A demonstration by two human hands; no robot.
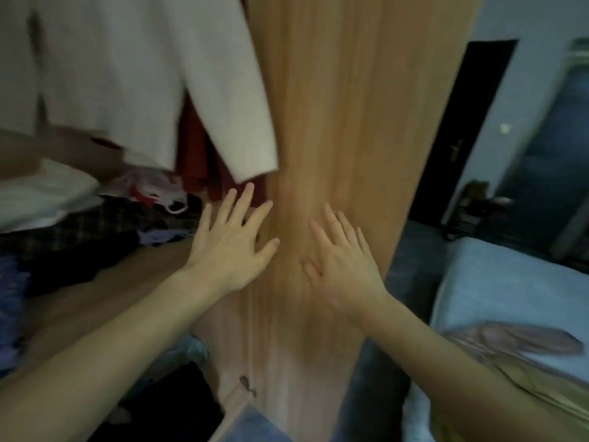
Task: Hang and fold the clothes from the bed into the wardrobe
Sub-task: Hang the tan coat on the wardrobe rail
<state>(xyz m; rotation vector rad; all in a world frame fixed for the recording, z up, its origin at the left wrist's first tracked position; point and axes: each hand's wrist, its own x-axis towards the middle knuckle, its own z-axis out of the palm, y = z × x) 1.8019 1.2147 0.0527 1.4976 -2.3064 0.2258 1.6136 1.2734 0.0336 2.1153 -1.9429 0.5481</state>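
A wooden wardrobe door (350, 106) stands in the middle of the view. My left hand (232, 244) is flat with fingers spread at the door's left edge. My right hand (341, 260) lies flat against the door panel, fingers straight. Neither hand holds anything. A white garment (143, 74) hangs inside the wardrobe at the upper left, with a dark red garment (194, 154) behind it. Folded and loose clothes (79, 224) are piled on the wardrobe shelf at the left. The bed (510, 288) with a light blue sheet is at the right.
A beige and mauve garment (522, 352) lies on the bed by my right forearm. A dark room door (459, 132) stands behind the wardrobe door. A lower wardrobe compartment (178, 403) is dark at the bottom left. Dark carpet (411, 256) lies between wardrobe and bed.
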